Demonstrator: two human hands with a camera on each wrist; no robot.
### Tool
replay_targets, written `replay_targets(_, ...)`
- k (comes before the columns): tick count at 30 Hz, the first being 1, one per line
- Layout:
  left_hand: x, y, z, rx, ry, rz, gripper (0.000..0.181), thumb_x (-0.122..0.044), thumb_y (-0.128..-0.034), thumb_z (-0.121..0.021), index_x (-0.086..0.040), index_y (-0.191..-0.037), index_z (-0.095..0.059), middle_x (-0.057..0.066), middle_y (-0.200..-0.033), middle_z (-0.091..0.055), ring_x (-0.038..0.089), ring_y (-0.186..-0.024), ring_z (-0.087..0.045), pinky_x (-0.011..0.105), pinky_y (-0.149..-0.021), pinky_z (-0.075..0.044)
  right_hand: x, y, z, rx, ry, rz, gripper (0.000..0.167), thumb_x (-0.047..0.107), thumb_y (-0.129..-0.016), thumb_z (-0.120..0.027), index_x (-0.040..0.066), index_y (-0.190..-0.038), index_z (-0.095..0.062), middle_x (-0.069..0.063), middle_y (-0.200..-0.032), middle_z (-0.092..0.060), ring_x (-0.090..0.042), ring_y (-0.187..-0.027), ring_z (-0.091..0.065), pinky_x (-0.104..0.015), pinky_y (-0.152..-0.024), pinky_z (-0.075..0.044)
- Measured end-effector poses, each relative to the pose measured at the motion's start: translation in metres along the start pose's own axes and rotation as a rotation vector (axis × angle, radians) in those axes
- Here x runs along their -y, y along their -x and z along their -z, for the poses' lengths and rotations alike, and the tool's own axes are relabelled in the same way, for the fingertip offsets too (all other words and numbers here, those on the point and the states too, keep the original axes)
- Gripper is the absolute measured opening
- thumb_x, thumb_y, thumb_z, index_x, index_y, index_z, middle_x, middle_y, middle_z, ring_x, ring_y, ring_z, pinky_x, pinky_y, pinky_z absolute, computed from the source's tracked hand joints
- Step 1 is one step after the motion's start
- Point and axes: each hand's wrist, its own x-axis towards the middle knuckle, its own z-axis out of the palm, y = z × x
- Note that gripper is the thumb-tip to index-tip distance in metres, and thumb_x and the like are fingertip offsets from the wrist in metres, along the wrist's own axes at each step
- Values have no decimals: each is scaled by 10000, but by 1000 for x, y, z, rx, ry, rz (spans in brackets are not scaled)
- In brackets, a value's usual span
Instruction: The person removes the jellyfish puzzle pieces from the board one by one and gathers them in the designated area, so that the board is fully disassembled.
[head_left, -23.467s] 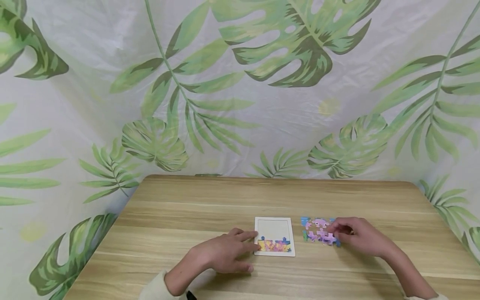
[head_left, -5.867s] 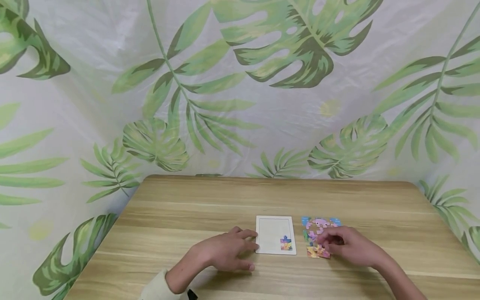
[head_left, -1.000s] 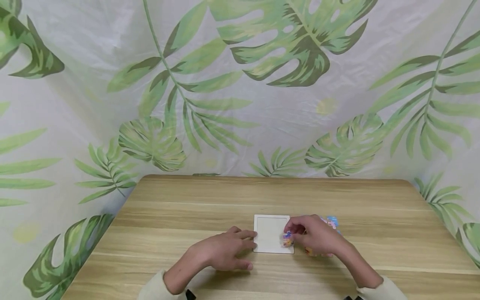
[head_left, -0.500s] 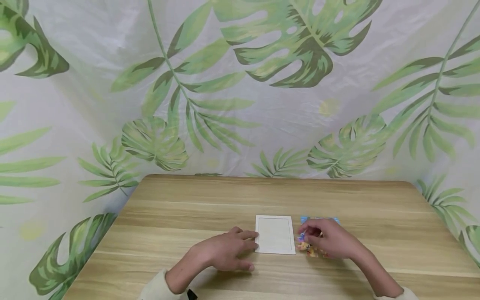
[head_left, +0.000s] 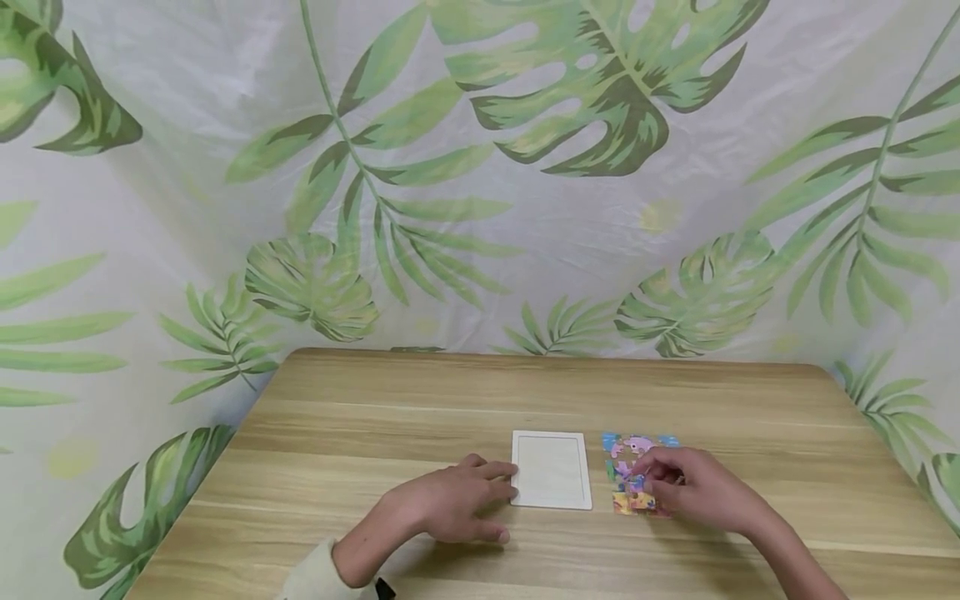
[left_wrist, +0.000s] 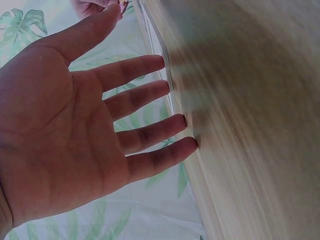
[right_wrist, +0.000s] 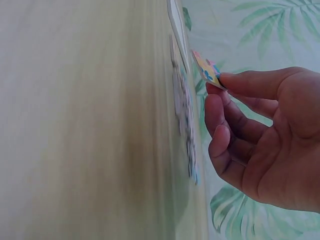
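Observation:
A white puzzle tray [head_left: 550, 471] lies on the table, its inside bare. The left hand [head_left: 453, 502] is spread at its left edge, fingertips touching the rim. In the left wrist view, the left palm [left_wrist: 75, 130] holds nothing. To the right of the tray lies a cluster of colourful jigsaw pieces [head_left: 621, 471], partly covered by the right hand [head_left: 701, 492]. Between thumb and forefinger, the right hand pinches a yellow, pink and blue jigsaw piece [right_wrist: 206, 69]. That piece is tilted and raised above the others in the right wrist view.
The wood-grain table [head_left: 375, 433] spreads around the tray and pieces. Behind it hangs a pale curtain with green leaves [head_left: 480, 208]. A light sleeve [head_left: 318, 575] covers the left forearm.
Several pieces filled the tray's lower strip earlier, then one corner; now none lie there. Over the last second, the right hand carried a piece rightward from the tray to the cluster. The left hand stayed.

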Motion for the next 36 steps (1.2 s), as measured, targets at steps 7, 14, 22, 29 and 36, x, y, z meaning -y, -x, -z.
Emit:
replay_targets(7, 0, 0, -1, 2, 6, 2, 547, -525, -1011, -712, -251, -1480, -647, -48, -1714, -419, 267, -1509, -454, 437, -1129, -534, -13, 14, 8, -36, 107, -10, 158, 86, -1047, -666, 64, -1174, -757, 9, -981, -724, -4, -837, -604, -237, -694, -535)
replay_targets(14, 0, 0, 0, 3, 6, 8, 538, -524, -1005, -721, -261, -1469, -651, -60, -1714, -415, 264, -1505, -453, 427, -1111, -543, -23, 26, 15, -44, 115, -16, 151, 109, -1046, -681, 86, -1172, -760, 18, -1019, -736, 3, -883, -630, -234, -741, -565)
replay_targets(22, 0, 0, 0, 6, 29, 11, 537, -515, -1005, -725, -258, -1471, -651, -63, -1716, -411, 262, -1512, -443, 426, -1102, -548, -32, 36, 22, -37, 129, -42, 151, 125, -1048, -683, 99, -1172, -764, 15, -1078, -750, 11, -901, -634, -227, -759, -566)
replay_targets(29, 1, -1, 0, 14, 26, 9, 546, -517, -1011, -715, -258, -1485, -639, -58, -1722, -403, 272, -1522, -435, 435, -1105, -548, -34, 41, 29, -12, 120, -70, 166, 151, -1067, -662, 107, -1197, -756, 22, -1044, -732, 5, -900, -625, -234, -755, -560)
replay_targets(36, 1, -1, -2, 16, 29, 10, 551, -521, -1017, -706, -254, -1493, -634, -61, -1724, -400, 269, -1525, -432, 445, -1127, -535, -37, 42, 32, -2, 146, -64, 133, 151, -1063, -665, 117, -1158, -752, 37, -1046, -725, 17, -903, -621, -226, -760, -560)
